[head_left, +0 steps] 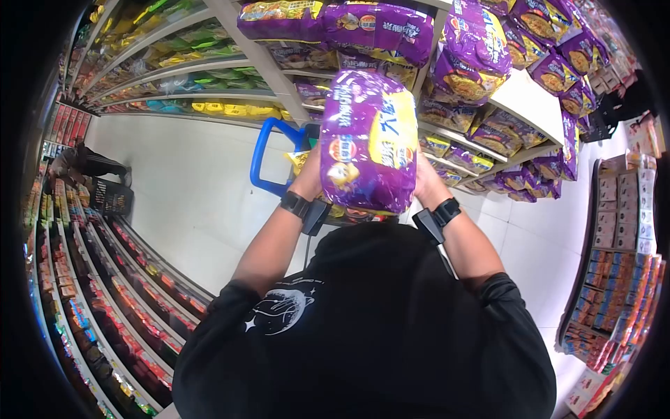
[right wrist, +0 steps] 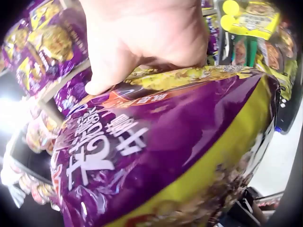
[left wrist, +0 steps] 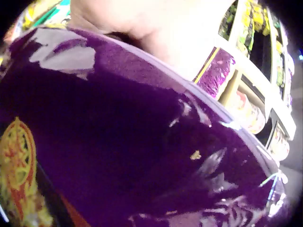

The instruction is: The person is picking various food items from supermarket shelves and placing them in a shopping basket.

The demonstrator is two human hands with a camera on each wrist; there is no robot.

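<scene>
A bulky purple multipack of instant noodles (head_left: 368, 143), with a yellow panel and shiny plastic wrap, is held up before the chest between both hands. The left hand (head_left: 309, 178) grips its left side; in the left wrist view the purple wrap (left wrist: 118, 137) fills most of the picture below that hand. On the other side, the right hand (head_left: 427, 176) holds the pack. Close up in the right wrist view, the right thumb (right wrist: 102, 82) lies along the pack's edge, while most of the fingers are hidden.
Shelves ahead carry more purple noodle packs (head_left: 380, 28). A blue cart handle (head_left: 257, 157) stands just left of the hands. Snack shelves (head_left: 91, 279) run along the left, near a crouching person (head_left: 73, 166) with a black basket (head_left: 112, 197). Stacked boxes (head_left: 618, 209) stand at right.
</scene>
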